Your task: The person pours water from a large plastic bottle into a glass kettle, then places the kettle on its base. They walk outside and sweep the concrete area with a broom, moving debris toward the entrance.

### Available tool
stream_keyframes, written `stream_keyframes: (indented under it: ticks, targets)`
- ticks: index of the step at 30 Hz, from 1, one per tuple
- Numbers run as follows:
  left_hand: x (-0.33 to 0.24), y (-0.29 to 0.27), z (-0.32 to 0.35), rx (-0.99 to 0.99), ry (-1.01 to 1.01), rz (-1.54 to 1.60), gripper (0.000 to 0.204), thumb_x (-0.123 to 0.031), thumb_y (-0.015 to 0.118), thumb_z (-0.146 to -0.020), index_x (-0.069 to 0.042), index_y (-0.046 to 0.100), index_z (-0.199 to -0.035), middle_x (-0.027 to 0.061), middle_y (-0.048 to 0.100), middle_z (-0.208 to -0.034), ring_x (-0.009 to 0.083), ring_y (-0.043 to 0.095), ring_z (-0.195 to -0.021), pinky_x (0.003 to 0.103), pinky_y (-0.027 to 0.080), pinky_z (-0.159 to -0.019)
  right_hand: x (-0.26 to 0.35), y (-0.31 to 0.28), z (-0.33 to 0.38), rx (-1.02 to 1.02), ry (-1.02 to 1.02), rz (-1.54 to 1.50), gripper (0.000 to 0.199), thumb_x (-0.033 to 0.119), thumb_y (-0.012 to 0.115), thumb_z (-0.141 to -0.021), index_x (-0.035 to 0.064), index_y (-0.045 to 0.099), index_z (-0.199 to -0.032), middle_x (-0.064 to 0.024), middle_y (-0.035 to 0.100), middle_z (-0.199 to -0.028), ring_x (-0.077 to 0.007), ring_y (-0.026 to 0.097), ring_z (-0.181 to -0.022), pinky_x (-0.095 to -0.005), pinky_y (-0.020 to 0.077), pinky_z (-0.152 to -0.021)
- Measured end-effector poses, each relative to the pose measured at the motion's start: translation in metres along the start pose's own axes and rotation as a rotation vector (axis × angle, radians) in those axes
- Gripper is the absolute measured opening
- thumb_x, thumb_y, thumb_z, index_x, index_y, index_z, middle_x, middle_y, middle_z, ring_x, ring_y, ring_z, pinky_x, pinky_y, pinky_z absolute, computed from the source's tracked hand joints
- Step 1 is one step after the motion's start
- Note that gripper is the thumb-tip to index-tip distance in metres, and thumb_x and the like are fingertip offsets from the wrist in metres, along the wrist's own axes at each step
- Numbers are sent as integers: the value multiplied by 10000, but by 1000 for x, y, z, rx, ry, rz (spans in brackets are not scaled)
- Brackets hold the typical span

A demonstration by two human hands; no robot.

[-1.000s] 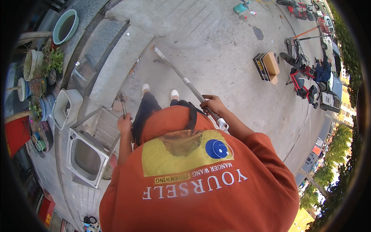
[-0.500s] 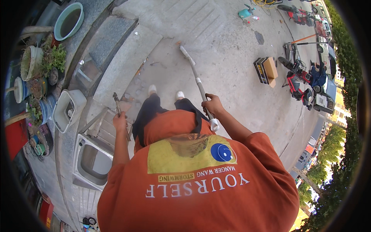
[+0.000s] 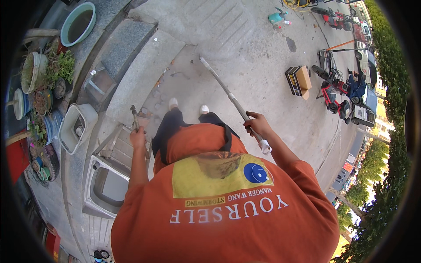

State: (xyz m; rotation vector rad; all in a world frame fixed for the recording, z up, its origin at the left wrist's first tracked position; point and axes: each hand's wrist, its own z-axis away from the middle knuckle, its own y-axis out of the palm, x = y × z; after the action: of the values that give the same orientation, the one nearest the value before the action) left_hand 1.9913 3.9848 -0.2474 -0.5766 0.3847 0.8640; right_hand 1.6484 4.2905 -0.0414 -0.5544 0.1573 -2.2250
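Note:
A long grey pipe (image 3: 220, 82) with white sections is gripped by my right hand (image 3: 259, 125), its fingers wrapped around it near the close end. A white fitting (image 3: 265, 147) caps that end, below the hand; the pipe slants up and left to a white tip above the ground. My left hand (image 3: 137, 137) closes on a slim tool (image 3: 134, 114) with a dark metal head, held upward beside my left leg. Its exact kind is too small to tell. Part of its handle shows behind the wrist.
On the left are a sink (image 3: 105, 186), a white tub (image 3: 78, 128), a round basin (image 3: 79, 24) and potted plants (image 3: 61, 65). A stone slab (image 3: 144, 72) lies ahead. To the right are an open carton (image 3: 298, 81), a red electric bike (image 3: 333, 96) and a green sprayer (image 3: 276, 16).
My right hand has moved to the right with the pipe, and the near end has swung outward. The far tip has shifted slightly left. My left hand has barely moved.

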Motion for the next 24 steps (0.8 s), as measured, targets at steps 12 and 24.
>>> stream_keyframes:
  ticks: [12, 24]
  targets:
    - [8, 2, 3, -11, 36, -17, 318, -290, 619, -832, 12, 559, -753, 70, 541, -572, 125, 440, -347, 289, 335, -323, 13, 31, -25, 427, 233, -627, 76, 20, 477, -846, 61, 415, -864, -19, 408, -656, -57, 383, -464, -181, 331, -355]
    - [18, -6, 3, -78, 62, -17, 342, -326, 623, -808, 15, 609, -800, 79, 587, -594, 156, 514, -405, 318, 396, -379, 54, 97, -56, 524, 328, -621, 133, 74, 476, -877, 32, 378, -797, -43, 458, -592, -118, 454, -466, -241, 400, -416]
